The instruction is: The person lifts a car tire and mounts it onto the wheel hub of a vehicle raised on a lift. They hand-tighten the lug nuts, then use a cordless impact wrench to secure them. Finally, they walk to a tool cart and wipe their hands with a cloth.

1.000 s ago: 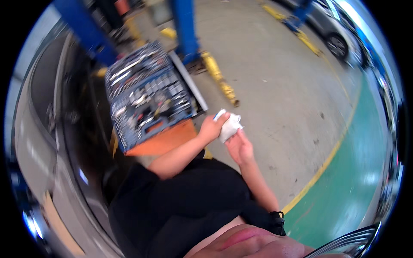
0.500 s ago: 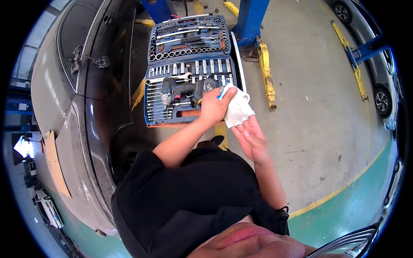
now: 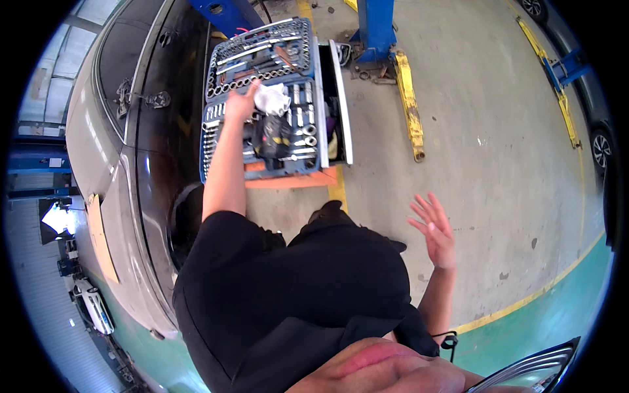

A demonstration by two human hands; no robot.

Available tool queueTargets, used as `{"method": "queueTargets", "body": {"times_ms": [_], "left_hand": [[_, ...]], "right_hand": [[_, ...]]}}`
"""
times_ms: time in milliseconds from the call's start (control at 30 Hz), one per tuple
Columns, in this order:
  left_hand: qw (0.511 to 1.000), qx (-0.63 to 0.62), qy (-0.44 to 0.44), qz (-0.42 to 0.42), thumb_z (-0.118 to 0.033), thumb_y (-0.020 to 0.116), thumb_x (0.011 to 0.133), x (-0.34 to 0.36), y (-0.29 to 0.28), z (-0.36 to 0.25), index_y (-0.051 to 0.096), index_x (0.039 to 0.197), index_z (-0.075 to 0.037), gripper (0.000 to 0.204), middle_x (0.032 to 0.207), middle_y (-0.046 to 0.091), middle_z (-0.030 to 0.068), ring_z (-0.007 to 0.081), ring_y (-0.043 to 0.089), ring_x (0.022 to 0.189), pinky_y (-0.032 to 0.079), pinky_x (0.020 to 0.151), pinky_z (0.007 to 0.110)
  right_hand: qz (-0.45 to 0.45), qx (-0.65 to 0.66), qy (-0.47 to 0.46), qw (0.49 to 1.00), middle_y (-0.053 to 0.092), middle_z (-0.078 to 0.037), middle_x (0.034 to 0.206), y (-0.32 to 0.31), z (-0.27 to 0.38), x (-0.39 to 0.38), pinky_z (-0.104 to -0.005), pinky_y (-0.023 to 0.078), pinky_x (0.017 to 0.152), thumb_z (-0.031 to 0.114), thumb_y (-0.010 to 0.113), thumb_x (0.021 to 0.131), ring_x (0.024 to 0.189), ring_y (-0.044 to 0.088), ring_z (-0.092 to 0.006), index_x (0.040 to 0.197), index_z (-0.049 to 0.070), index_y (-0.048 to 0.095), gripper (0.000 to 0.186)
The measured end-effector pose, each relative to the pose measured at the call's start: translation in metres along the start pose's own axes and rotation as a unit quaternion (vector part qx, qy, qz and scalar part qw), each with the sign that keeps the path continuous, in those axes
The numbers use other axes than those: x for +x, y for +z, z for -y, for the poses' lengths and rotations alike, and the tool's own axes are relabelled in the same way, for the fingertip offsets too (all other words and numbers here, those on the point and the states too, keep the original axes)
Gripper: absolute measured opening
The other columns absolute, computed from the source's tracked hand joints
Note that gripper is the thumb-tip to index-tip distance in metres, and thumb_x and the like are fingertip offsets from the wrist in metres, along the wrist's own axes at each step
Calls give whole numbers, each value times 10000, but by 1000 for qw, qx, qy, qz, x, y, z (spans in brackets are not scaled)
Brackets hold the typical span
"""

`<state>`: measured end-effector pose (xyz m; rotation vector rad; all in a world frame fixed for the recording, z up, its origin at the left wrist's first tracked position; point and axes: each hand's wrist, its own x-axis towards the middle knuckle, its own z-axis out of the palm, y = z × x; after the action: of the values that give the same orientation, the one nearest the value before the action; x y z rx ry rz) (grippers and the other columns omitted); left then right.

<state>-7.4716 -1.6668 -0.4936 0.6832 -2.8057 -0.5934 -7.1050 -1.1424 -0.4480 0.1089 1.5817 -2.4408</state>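
My left hand point(image 3: 241, 105) reaches over the open blue tool case point(image 3: 247, 171), one finger stretched out. Right beside its fingers lies a crumpled white glove or cloth point(image 3: 272, 99), on the sockets; whether they still touch is blurred. Just below that, a black cordless power tool point(image 3: 272, 139) rests across the case, partly hidden by my left forearm. Rows of sockets point(image 3: 303, 105) and several wrenches fill the case around it. My right hand point(image 3: 435, 232) is bare, held out over the floor at the right, its fingers spread and holding nothing.
An orange edge point(image 3: 301, 179) runs below the case, and an open drawer point(image 3: 338, 105) sticks out on its right. A car with a dark door point(image 3: 164, 131) stands close on the left. Beyond the drawer are a blue lift post point(image 3: 376, 33) and a yellow lift arm point(image 3: 409, 108).
My left hand has moved forward and left, bringing the white glove or cloth onto the case. My right hand has drawn away to the right and its fingers have spread.
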Motion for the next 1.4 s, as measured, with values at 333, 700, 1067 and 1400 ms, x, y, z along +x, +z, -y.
{"method": "queueTargets", "body": {"times_ms": [333, 700, 1067, 1400], "left_hand": [[893, -272, 356, 40, -163, 557, 1097, -337, 39, -251, 611, 1418, 14, 370, 1364, 676, 196, 304, 667, 1234, 491, 1093, 387], [607, 224, 531, 547, -312, 700, 986, -658, 359, -526, 649, 1423, -103, 488, 1630, 468, 149, 346, 551, 1408, 448, 1190, 443], [340, 346, 735, 473, -470, 564, 1040, -1049, 621, -970, 646, 1420, -82, 549, 1462, 636, 183, 367, 590, 1364, 466, 1153, 460], [376, 153, 704, 584, -317, 627, 1051, -1405, 689, -1214, 646, 1366, -51, 412, 1231, 728, 190, 317, 700, 1123, 556, 988, 425]], "right_hand": [[-448, 198, 163, 856, 649, -195, 1369, -307, -107, -262, -421, 536, 1020, 304, 609, 1050, 1240, 645, -305, 1454, -2, 541, 511], [-612, 14, 219, 760, 760, -148, 1193, -532, -151, -433, -392, 583, 922, 269, 652, 1002, 1060, 738, -239, 1328, 60, 692, 390], [-698, 437, 394, 409, 764, -151, 1021, -579, -189, -626, -406, 617, 720, 148, 561, 1009, 866, 749, -228, 1047, 26, 744, 223], [-556, 232, 383, 700, 787, -109, 1034, -958, -182, -686, -412, 613, 788, 175, 616, 950, 894, 755, -265, 1222, 111, 739, 305]]}}
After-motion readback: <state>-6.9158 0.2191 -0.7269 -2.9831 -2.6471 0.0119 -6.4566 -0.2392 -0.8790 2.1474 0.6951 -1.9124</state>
